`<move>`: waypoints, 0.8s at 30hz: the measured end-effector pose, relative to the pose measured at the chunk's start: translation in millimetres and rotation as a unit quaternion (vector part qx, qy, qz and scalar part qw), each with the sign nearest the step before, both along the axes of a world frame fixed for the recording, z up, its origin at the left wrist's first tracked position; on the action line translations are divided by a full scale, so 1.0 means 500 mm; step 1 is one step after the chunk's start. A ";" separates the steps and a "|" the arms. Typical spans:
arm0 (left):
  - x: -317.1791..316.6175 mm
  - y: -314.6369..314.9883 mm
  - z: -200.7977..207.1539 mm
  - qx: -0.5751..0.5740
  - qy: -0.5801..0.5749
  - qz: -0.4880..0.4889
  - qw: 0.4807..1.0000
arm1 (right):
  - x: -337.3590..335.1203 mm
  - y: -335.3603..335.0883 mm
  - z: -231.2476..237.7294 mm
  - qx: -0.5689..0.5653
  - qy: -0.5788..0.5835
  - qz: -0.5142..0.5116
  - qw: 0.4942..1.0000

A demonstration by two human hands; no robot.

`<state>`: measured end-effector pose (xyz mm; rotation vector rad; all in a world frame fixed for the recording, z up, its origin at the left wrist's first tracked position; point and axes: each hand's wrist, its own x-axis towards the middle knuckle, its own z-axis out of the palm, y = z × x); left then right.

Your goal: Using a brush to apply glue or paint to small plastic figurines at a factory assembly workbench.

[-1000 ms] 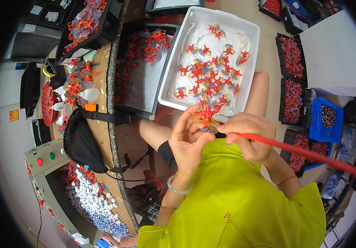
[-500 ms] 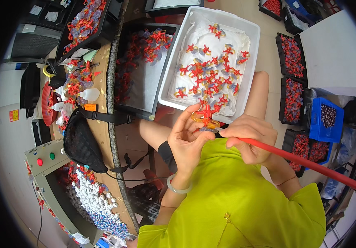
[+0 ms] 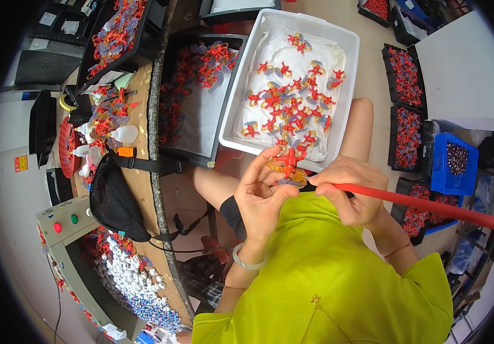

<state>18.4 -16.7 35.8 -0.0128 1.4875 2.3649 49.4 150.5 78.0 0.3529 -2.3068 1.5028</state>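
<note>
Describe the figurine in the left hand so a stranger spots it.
Start at the big white tray. At its near edge, the left hand holds a red figurine with amber and purplish parts. Unlike the lookalikes lying in the tray, it alone is hand-held.

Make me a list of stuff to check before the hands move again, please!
1. Left hand has the toy: ok, it is held in the fingers.
2. Right hand has the red tool: ok, it is gripped with the thumb and fingers.
3. Tool's tip touches the toy: cannot tell, it is close but too small to see.
4. White tray is near: ok, just beyond the hands.
5. Other toys in the tray lie apart: not ok, many are bunched in the middle.
</note>
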 end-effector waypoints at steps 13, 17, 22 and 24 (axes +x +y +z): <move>-0.007 0.005 -0.005 0.075 -0.047 -0.044 0.995 | -0.005 0.004 0.002 -0.026 0.020 -0.001 0.999; -0.005 0.004 -0.002 0.093 -0.037 -0.043 0.994 | -0.009 0.012 0.001 -0.005 0.071 -0.035 0.997; -0.009 0.008 -0.010 0.085 -0.073 -0.056 0.992 | -0.010 0.013 0.000 -0.042 0.024 0.013 0.999; -0.010 0.009 -0.009 0.093 -0.085 -0.060 0.990 | -0.010 0.014 0.001 -0.020 0.030 -0.012 0.999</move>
